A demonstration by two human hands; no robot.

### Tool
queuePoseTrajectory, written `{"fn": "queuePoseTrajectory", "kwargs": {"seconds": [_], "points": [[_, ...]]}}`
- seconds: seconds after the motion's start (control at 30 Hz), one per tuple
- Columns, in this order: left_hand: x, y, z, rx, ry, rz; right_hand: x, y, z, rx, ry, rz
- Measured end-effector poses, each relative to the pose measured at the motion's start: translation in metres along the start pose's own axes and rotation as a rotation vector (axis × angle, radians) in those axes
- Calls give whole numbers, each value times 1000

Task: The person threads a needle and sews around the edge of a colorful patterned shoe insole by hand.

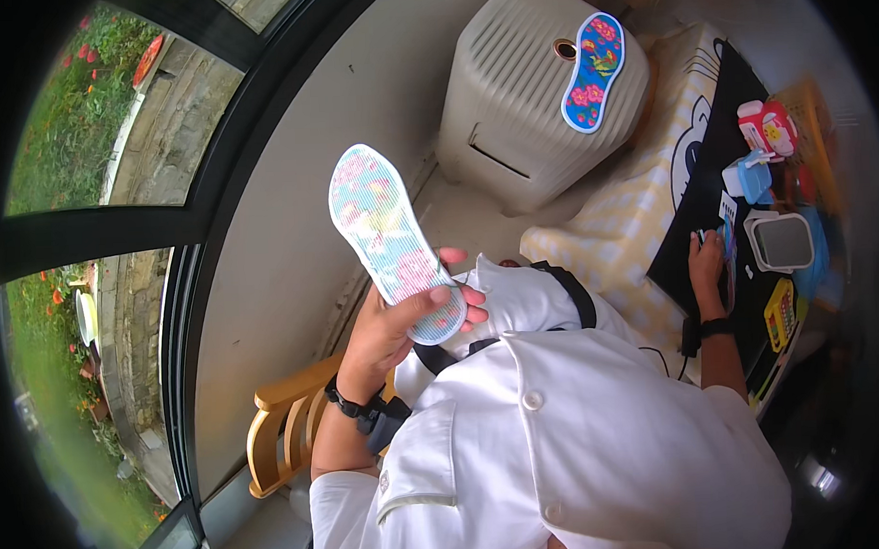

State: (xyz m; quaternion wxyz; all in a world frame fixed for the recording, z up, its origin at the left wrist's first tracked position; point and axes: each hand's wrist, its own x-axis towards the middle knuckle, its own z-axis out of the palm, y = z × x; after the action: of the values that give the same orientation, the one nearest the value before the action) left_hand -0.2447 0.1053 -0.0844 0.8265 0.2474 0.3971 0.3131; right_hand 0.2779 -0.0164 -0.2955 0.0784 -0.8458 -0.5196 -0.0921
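Observation:
My left hand (404, 312) holds a shoe insole (380, 229) by its narrower end, thumb on top and fingers behind. The insole has a pale floral pattern under fine stripes and a white edge; a thin green thread lies by its right side, near my fingers. On the black table top at the right, my right hand (706, 261) rests with bent fingers at a bundle of coloured threads (730, 246); whether it grips any is too small to tell. A second insole (594, 73), blue with pink flowers, lies on a ribbed beige bin-like container (506, 105).
Near my right hand stand a framed mirror (781, 242), a light-blue container (750, 179), a red and white toy-like item (767, 129) and a yellow bead frame (780, 313). A checked cloth (591, 251) hangs from the table. A wooden chair (285, 418) and window are at left.

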Motion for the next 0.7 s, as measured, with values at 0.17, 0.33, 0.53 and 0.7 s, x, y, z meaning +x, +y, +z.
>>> {"fn": "queuePoseTrajectory", "kwargs": {"seconds": [0.17, 0.33, 0.53, 0.7], "points": [[-11, 3, -1, -64, -80, -17, 29, -66, -41, 52, 210, -216], [-8, 5, 11, -61, -178, -48, 53, -280, -145, 1448, -778, -443], [-19, 12, 13, -102, -233, 45, 35, -368, -185, 1599, -1367, -710], [-31, 9, 2, -122, -160, 122, 40, -376, -178, 1689, -1425, -565]]}}
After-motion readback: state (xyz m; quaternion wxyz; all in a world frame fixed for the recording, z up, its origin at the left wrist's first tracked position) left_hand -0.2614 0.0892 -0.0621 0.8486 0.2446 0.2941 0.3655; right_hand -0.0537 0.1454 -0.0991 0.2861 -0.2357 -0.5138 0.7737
